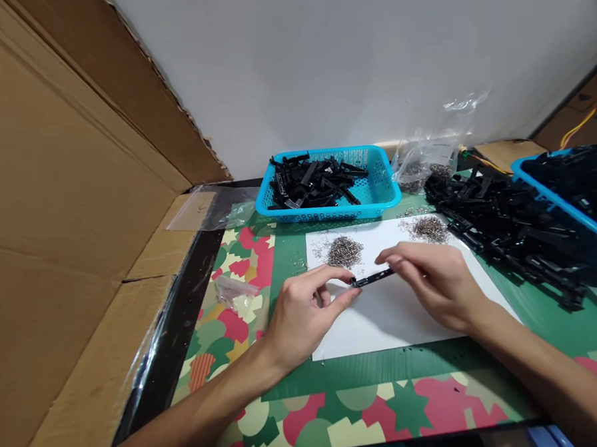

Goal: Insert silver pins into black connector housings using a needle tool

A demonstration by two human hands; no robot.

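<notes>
A slim black plastic part (373, 279) is held level above a white sheet (373, 327). My left hand (306, 310) pinches its left end between thumb and forefinger. At the other end, my right hand (435, 281) has its thumb and forefinger closed on the part's tip; whether a tiny piece is also between those fingers cannot be made out. Just beyond the part lies a heap of small metal pieces (346, 252). A second heap of small metal pieces (429, 229) sits at the sheet's far right corner, behind my right hand.
A blue basket (323, 216) of black parts stands at the back, beside a clear bag (426, 163) of metal pieces. To the right, a pile of black parts (518, 228) lies before another blue basket (570, 198). Cardboard (71, 171) walls the left side. A small plastic bag (237, 294) lies left.
</notes>
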